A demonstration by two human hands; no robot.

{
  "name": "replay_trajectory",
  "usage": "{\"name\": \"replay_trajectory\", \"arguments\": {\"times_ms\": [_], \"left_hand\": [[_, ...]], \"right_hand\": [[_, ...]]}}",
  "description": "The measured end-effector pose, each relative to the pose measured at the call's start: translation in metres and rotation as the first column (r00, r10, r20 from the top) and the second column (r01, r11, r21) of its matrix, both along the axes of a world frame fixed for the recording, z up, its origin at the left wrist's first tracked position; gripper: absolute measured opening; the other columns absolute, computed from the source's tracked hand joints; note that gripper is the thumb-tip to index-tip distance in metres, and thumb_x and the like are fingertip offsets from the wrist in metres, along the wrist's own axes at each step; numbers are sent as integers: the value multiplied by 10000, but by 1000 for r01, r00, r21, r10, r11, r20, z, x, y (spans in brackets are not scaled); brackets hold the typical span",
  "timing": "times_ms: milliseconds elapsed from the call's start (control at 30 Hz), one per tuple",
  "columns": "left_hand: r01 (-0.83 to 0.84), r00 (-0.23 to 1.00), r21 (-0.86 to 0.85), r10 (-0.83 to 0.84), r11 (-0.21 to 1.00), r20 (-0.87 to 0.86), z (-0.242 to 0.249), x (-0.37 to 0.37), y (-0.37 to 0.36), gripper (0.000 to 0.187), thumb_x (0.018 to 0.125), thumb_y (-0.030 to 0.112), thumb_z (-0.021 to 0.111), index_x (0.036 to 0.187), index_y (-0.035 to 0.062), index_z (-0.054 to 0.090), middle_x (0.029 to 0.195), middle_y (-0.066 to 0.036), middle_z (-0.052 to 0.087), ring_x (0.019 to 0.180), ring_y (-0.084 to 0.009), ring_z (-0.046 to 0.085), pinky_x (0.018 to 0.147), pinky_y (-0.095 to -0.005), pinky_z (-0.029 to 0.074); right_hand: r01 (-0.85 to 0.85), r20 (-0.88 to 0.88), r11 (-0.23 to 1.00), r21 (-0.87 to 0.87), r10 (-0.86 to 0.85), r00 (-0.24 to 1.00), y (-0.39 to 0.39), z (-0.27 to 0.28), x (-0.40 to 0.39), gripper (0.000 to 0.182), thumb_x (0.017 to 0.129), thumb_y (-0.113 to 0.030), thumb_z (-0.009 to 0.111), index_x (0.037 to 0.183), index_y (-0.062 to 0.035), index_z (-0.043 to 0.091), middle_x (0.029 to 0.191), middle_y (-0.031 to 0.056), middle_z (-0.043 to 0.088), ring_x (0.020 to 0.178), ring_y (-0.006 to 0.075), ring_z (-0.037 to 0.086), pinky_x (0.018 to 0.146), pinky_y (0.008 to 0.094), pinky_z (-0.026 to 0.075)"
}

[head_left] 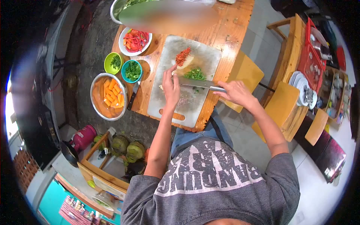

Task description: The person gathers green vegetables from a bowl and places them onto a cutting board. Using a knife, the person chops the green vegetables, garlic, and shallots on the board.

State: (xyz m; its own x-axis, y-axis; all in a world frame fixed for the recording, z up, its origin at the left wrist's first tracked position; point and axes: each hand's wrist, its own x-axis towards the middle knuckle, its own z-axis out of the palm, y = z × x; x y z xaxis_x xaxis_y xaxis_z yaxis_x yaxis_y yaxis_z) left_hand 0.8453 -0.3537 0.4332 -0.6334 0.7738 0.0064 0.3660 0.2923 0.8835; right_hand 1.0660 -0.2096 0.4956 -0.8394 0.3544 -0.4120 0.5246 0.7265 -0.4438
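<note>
My right hand (236, 93) is closed around the metal handle of a broad-bladed kitchen knife (198, 83). Its blade lies across the white cutting board (155, 107), beside a pile of chopped green herbs (195, 74). At the far end of the blade is my left hand (171, 87), its fingers stretched forward over the board and thumb close to the blade tip. Just beyond those fingertips sits a heap of finely chopped red chili (183, 57). Small pale bits lie on the board by my left hand, and a few herb scraps sit below the blade.
Left of the board stand a bowl of sliced red chilies (135, 40), a green bowl (106, 63) and a blue bowl (123, 72) of cut greens, and a metal bowl (93, 103) of carrot pieces. A black-handled knife (132, 100) lies near them. Yellow stools (245, 75) stand right.
</note>
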Motion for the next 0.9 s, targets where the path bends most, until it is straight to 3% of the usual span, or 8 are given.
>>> {"name": "replay_trajectory", "arguments": {"times_ms": [100, 233, 300, 433, 600, 733, 833, 900], "left_hand": [[-17, 999, -18, 17, 1000, 49, -10, -3, 3, 423, 877, -29, 426, 1288, 12, 519, 1283, -181, 539, 1263, -341, 470, 1068, -410, 352], [-67, 989, -83, 55, 994, -137, -38, -2, 6, 520, 836, -16, 439, 1354, 33, 455, 1362, -206, 467, 1393, -412, 279, 1149, -487, 214], [-87, 979, -67, 73, 994, -190, -32, -5, 13, 537, 849, 22, 456, 1385, 37, 426, 1399, -218, 429, 1427, -446, 188, 1166, -537, 143], [-259, 954, -242, 208, 935, -216, -44, -15, 32, 545, 901, 145, 467, 1430, 34, 392, 1468, -228, 368, 1439, -458, 146, 1141, -612, 109], [-380, 924, -392, 323, 838, -206, -45, -17, 43, 556, 968, 301, 428, 1459, 46, 371, 1505, -236, 335, 1457, -448, 100, 1131, -637, 75], [-416, 899, -423, 435, 805, -56, -39, -30, 40, 552, 1003, 386, 380, 1448, 60, 396, 1497, -260, 331, 1461, -447, 64, 1128, -644, 54], [-468, 881, -380, 387, 798, -270, -57, -30, 27, 550, 1021, 402, 351, 1459, 71, 385, 1512, -258, 305, 1458, -456, 58, 1121, -656, 58], [-430, 899, -408, 344, 805, -270, -52, -46, 21, 544, 1034, 401, 327, 1480, 90, 359, 1533, -261, 256, 1453, -473, 41, 1115, -665, 54]], "right_hand": [[-20, -57, 998, -63, 17, 998, 19, -13, -6, 344, 919, -434, 603, 1118, -154, 630, 682, 144, 640, 657, 361, 635, 600, 469, 486], [-27, -57, 993, -112, 21, 998, 31, -35, -10, 276, 908, -341, 626, 1078, -123, 637, 736, 160, 649, 694, 366, 637, 617, 474, 494], [-26, -154, 999, -35, 20, 988, 25, -45, -12, 240, 904, -311, 628, 1023, -103, 632, 743, 170, 647, 709, 375, 637, 615, 478, 499], [34, -168, 999, 31, -28, 985, 16, -53, -15, 253, 900, -314, 631, 896, -62, 615, 733, 189, 647, 713, 397, 646, 631, 501, 517], [32, -130, 999, 17, -30, 991, 15, -57, -13, 251, 902, -289, 621, 907, -40, 588, 725, 191, 649, 682, 398, 647, 600, 496, 520], [-39, -100, 998, 55, 45, 994, 3, -39, -28, 237, 907, -251, 608, 938, -21, 563, 714, 182, 653, 661, 380, 658, 581, 488, 523], [-31, -53, 998, 53, 34, 998, -20, -11, -33, 221, 905, -221, 603, 962, -15, 548, 701, 181, 650, 652, 370, 661, 583, 480, 524], [40, -44, 999, -1, -40, 998, -36, -4, -49, 212, 896, -197, 605, 976, -17, 526, 702, 179, 646, 655, 376, 658, 587, 478, 522]]}}
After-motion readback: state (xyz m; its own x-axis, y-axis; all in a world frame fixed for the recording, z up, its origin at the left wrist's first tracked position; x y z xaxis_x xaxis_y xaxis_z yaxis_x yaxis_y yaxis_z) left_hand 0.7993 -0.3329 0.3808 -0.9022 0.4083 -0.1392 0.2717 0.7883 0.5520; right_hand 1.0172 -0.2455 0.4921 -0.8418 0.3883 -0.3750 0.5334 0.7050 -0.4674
